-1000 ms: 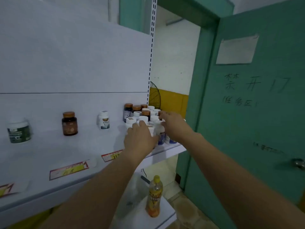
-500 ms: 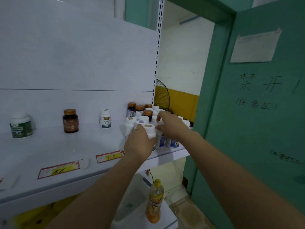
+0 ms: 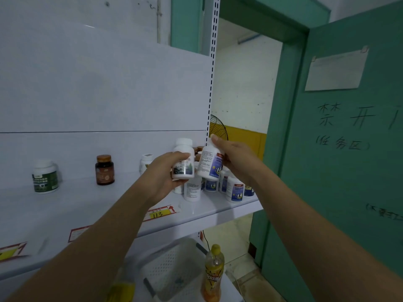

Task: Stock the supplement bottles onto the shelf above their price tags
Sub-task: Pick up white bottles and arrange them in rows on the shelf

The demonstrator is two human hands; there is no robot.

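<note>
Head view is showing the person holding two supplement bottles up off the shelf (image 3: 109, 199), side by side and close enough that they may be touching. The left hand (image 3: 162, 175) is wrapping its fingers and thumb round a white bottle with a dark scenic label (image 3: 184, 165). The right hand (image 3: 235, 158) is gripping a white bottle with a blue and red label (image 3: 210, 163), tilted, with one fingertip lying over its cap. Both are hanging above the crowded cluster of unsorted bottles (image 3: 234, 189) at the shelf's right end, just behind the price tag marked 113 (image 3: 160, 213). Further left, a small white bottle (image 3: 145, 160), a brown bottle (image 3: 104, 170) and a green-labelled bottle (image 3: 45, 176) are standing well apart along the shelf.

The likeliest slip is probably a mismatch. Many of the white bottles are looking alike and the tags further left are blurring, so a bottle could be going down above the wrong price. Carrying two at once is also risking a knock against the packed cluster, tipping neighbours toward the shelf's open right edge, below which an orange drink bottle (image 3: 214, 273) and a white basket (image 3: 174, 269) are sitting. The tilted bottle could be slipping out if that grip is loosening.
</note>
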